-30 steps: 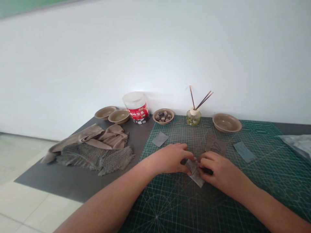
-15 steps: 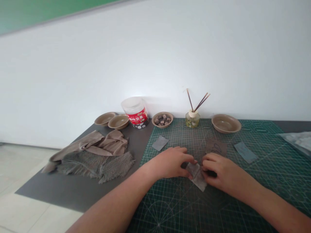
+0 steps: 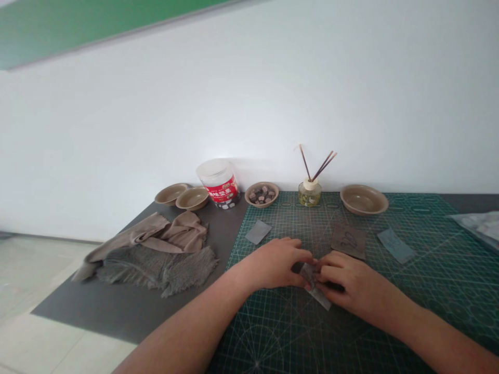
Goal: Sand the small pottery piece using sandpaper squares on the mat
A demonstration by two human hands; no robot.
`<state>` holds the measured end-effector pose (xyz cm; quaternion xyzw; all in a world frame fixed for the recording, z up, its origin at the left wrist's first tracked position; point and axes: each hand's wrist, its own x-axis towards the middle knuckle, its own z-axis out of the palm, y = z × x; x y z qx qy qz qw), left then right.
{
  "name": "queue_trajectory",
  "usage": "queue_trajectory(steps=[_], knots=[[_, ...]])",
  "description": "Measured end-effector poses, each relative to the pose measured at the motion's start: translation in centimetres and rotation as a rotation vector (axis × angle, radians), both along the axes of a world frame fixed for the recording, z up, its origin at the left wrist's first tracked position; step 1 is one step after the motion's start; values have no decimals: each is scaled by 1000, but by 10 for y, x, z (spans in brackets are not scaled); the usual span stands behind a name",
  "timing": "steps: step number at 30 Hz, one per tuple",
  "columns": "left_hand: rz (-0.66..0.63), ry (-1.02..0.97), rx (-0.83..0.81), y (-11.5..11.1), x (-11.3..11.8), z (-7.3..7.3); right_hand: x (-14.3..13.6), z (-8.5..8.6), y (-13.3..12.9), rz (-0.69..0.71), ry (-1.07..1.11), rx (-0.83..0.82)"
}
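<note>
Well, grey scrap (image 3: pixel 319 297) — btwn L hand (image 3: pixel 281 263), R hand (image 3: pixel 345 278).

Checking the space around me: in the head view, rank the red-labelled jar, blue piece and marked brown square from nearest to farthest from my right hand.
1. Marked brown square: just beyond the right hand.
2. Blue piece: out to its right.
3. Red-labelled jar: well away, back left.
</note>
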<state>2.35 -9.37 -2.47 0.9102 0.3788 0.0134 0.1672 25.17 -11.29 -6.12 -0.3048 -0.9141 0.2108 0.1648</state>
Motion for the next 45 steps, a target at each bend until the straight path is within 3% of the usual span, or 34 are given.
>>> queue_trajectory(steps=[4,9,12,16,19,21,25,29,33,37,41,45], knots=[[7,-8,-17,0,0,1,2,1,-2,-83,-46,31],[13,1,-25,0,1,2,0,0,-4,-20,-31,66],[15,-13,-25,0,1,1,0,0,-3,-83,-52,96],[16,-22,-26,0,1,2,-1,-1,-4,-16,-14,94],[15,-15,-41,0,2,3,-2,0,-5,-70,-10,128],[14,-16,-55,0,2,4,-1,1,-5,-105,-17,119],[15,-7,-52,1,2,4,0,1,-5,-42,1,90],[15,-22,-43,1,1,2,1,2,-6,-139,-48,70],[17,-25,-38,1,1,0,-2,3,-9,-48,-9,47],[22,-28,-43,1,1,0,-3,4,-9,-139,-58,72],[23,-28,-44,1,1,0,-3,5,-10,-86,-36,40],[18,-32,-46,1,1,0,-4,5,-10,-173,-87,73]])
